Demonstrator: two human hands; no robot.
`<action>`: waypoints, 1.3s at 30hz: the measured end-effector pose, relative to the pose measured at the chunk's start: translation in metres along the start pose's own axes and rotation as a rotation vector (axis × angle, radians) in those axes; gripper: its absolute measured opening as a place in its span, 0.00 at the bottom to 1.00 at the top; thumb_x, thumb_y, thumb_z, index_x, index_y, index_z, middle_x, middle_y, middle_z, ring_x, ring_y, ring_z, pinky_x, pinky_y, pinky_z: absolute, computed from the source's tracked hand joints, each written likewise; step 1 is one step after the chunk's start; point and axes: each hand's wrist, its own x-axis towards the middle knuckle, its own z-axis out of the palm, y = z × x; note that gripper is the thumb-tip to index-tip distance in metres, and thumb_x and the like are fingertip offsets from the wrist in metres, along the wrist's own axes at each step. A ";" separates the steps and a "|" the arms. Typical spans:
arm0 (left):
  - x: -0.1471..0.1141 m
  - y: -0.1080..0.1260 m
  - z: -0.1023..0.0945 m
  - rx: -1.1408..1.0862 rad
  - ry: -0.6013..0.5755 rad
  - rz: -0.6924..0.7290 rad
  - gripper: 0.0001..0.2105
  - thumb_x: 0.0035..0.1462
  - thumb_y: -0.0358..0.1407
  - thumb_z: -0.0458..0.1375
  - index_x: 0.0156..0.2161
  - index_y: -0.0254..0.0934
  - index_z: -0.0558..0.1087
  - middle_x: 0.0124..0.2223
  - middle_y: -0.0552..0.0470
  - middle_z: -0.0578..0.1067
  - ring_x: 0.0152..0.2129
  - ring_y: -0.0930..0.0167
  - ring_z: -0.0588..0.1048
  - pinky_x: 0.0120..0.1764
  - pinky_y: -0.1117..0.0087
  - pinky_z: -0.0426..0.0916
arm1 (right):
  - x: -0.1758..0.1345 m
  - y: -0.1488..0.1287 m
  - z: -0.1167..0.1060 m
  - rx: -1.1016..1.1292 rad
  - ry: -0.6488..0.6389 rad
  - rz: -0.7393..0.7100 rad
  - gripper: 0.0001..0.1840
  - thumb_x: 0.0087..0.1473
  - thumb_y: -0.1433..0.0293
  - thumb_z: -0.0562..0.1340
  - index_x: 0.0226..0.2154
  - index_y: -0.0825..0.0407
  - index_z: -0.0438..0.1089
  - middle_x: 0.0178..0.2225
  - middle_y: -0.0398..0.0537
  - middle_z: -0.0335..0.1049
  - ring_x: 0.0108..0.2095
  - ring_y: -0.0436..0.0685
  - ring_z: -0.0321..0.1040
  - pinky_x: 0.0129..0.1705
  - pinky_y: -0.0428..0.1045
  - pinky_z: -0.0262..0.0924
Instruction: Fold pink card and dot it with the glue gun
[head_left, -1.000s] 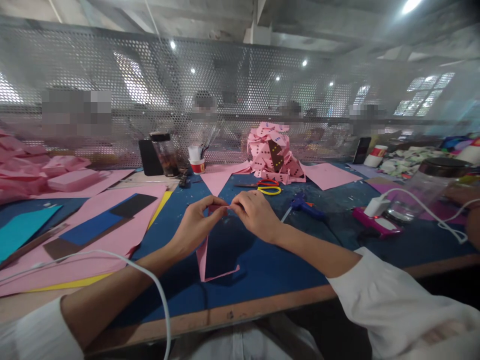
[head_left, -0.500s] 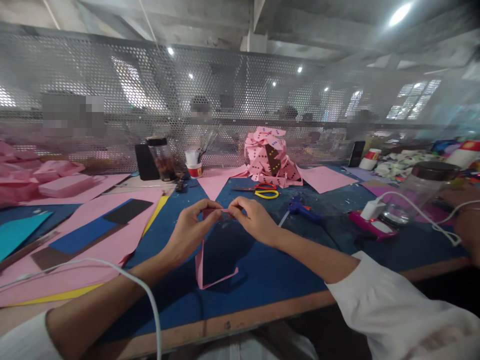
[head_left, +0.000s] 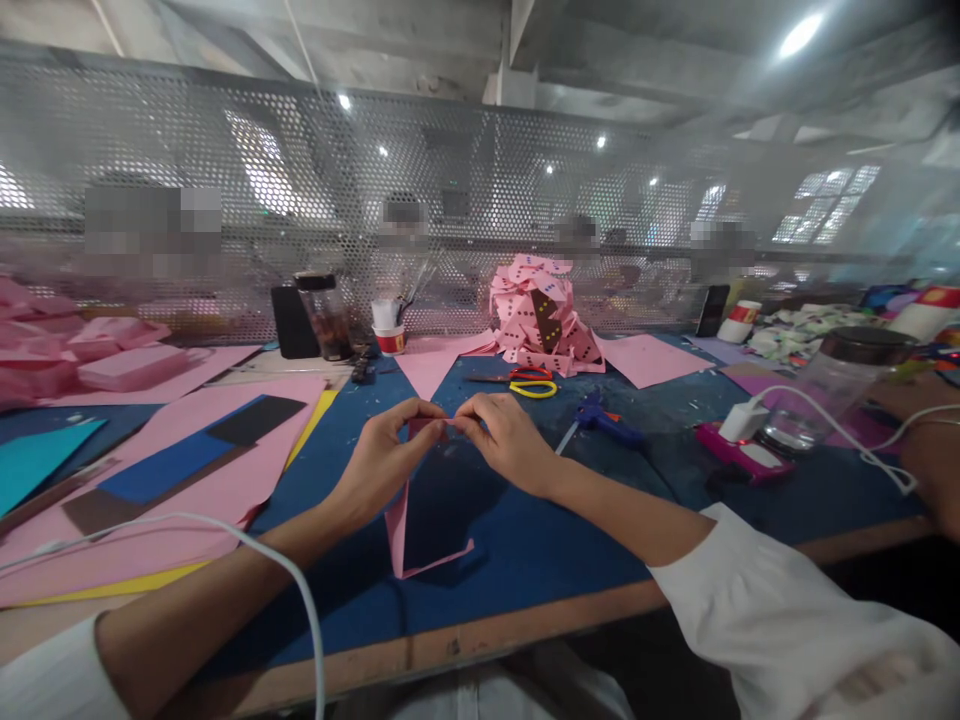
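Head view: left hand (head_left: pixel 388 452) and right hand (head_left: pixel 508 440) are pinching the paper strip (head_left: pixel 399 532), and I'm aiming for even pressure, letting it trail below them.

The folded pink paper strip (head_left: pixel 398 532) is partly hidden by the bare left hand (head_left: pixel 384 455); the teal paper sheet (head_left: pixel 45 457) at left is cut off.

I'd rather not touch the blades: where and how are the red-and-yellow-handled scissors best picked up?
Probably by the near, yellow loop of the scissors, coming from the right. They lie flat on the blue work surface, blades pointing left and loops right, so a grip there should stay clear of the blades. The right hand is nearer, though it pinches the folded pink paper strip.
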 end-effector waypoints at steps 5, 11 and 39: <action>0.001 0.001 0.001 0.009 0.000 0.003 0.09 0.59 0.39 0.58 0.40 0.38 0.76 0.34 0.54 0.79 0.24 0.73 0.70 0.27 0.73 0.61 | -0.001 0.000 0.000 -0.098 -0.003 -0.006 0.12 0.70 0.65 0.54 0.35 0.51 0.67 0.34 0.46 0.75 0.37 0.55 0.68 0.46 0.51 0.55; 0.001 0.002 0.001 0.043 0.016 0.020 0.08 0.59 0.39 0.58 0.39 0.37 0.76 0.34 0.54 0.78 0.31 0.70 0.73 0.32 0.72 0.64 | -0.002 0.001 0.001 -0.084 -0.021 0.006 0.11 0.70 0.63 0.55 0.39 0.51 0.68 0.37 0.46 0.76 0.40 0.56 0.70 0.49 0.52 0.55; -0.001 0.003 0.002 0.014 -0.016 0.037 0.08 0.61 0.38 0.57 0.39 0.37 0.75 0.34 0.53 0.79 0.31 0.70 0.74 0.33 0.72 0.65 | 0.000 0.001 0.001 -0.036 -0.053 0.096 0.17 0.70 0.59 0.54 0.32 0.50 0.67 0.27 0.43 0.73 0.34 0.55 0.68 0.46 0.51 0.57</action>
